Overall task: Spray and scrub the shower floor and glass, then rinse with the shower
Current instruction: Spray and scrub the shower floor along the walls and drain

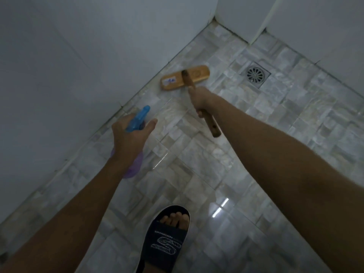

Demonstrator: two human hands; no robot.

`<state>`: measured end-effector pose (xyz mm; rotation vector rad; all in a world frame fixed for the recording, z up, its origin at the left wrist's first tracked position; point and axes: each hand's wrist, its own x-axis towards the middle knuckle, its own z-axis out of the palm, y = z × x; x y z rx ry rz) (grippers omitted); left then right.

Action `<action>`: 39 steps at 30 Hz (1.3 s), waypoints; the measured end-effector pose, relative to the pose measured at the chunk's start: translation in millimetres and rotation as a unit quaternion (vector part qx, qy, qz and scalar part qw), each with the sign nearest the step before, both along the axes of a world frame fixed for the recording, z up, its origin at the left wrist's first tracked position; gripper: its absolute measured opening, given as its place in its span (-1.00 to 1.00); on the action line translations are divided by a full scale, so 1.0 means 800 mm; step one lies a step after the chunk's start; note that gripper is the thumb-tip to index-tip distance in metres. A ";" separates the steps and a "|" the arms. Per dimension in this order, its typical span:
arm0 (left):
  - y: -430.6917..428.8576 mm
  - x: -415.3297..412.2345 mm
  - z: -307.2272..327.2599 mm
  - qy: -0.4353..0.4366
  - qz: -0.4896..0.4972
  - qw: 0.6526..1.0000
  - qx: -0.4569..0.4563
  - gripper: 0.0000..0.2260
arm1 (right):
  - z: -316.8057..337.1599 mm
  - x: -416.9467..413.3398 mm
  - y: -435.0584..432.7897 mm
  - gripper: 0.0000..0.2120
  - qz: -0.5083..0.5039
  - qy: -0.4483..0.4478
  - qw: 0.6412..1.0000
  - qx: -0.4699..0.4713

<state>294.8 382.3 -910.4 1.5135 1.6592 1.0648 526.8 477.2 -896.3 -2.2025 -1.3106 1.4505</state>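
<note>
My right hand (201,100) grips the brown wooden handle of a scrub brush. The brush's tan wooden head (173,80) lies flat on the tiled shower floor (275,123), close to the base of the left wall. My left hand (129,138) holds a spray bottle with a blue trigger head (138,118) and a purple body (135,166), its nozzle pointing toward the floor by the wall. The thumb sticks out beside the trigger. Most of the bottle is hidden under the hand.
A round metal drain (255,75) sits in the floor to the right of the brush. White walls (78,66) meet in a corner at the top. My foot in a dark slide sandal (167,239) stands on the wet, glossy tiles at the bottom.
</note>
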 end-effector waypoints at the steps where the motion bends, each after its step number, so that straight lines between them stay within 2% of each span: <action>1: 0.002 -0.002 -0.002 -0.001 -0.004 1.000 0.002 -0.64 | -0.007 0.008 0.014 -0.59 -0.019 -0.010 1.000 0.013; 4: 0.000 -0.001 0.001 0.001 -0.024 1.000 0.018 -0.67 | -0.024 0.052 0.040 -0.68 -0.013 -0.093 0.995 0.040; 6: -0.002 0.003 0.000 0.006 -0.040 0.999 0.022 -0.69 | -0.031 0.077 0.036 -0.74 -0.015 -0.130 0.991 0.010; 8: -0.004 0.008 -0.001 0.016 -0.051 0.998 0.020 -0.71 | -0.037 0.075 0.012 -0.65 -0.003 -0.149 0.989 0.009; 11: -0.004 0.015 -0.002 0.031 -0.062 0.997 0.023 -0.72 | -0.040 0.030 -0.066 -0.59 0.006 -0.094 0.995 0.012; 14: -0.006 0.018 -0.001 0.043 -0.080 0.995 0.026 -0.73 | -0.038 0.000 -0.169 -0.50 -0.070 -0.032 0.997 -0.007; 17: -0.010 0.019 -0.002 0.052 -0.093 0.994 0.016 -0.72 | -0.015 0.007 -0.257 -0.51 -0.105 -0.001 0.992 -0.064; 21: -0.017 0.033 -0.002 0.093 -0.157 0.983 0.027 -0.71 | -0.002 0.044 -0.280 -0.57 -0.165 -0.005 0.983 -0.082; 23: -0.019 0.046 0.000 0.096 -0.188 0.977 0.037 -0.73 | 0.006 0.056 -0.272 -0.58 -0.244 0.041 0.967 -0.067; 25: -0.023 0.062 0.005 0.083 -0.217 0.972 0.038 -0.76 | 0.022 0.060 -0.275 -0.60 -0.339 0.136 0.928 -0.067; 28: -0.024 0.081 0.007 0.079 -0.233 0.969 0.024 -0.76 | 0.046 0.043 -0.310 -0.59 -0.376 0.193 0.902 -0.082; 34: -0.012 0.131 0.008 0.067 -0.309 0.948 0.041 -0.70 | 0.046 -0.003 -0.408 -0.59 -0.398 0.182 0.892 -0.108; 37: 0.001 0.156 0.010 0.051 -0.333 0.941 0.031 -0.71 | 0.025 0.035 -0.389 -0.52 -0.367 0.120 0.920 -0.075; 39: 0.010 0.176 0.008 0.058 -0.365 0.928 0.040 -0.70 | 0.012 0.083 -0.346 -0.49 -0.375 0.076 0.923 -0.045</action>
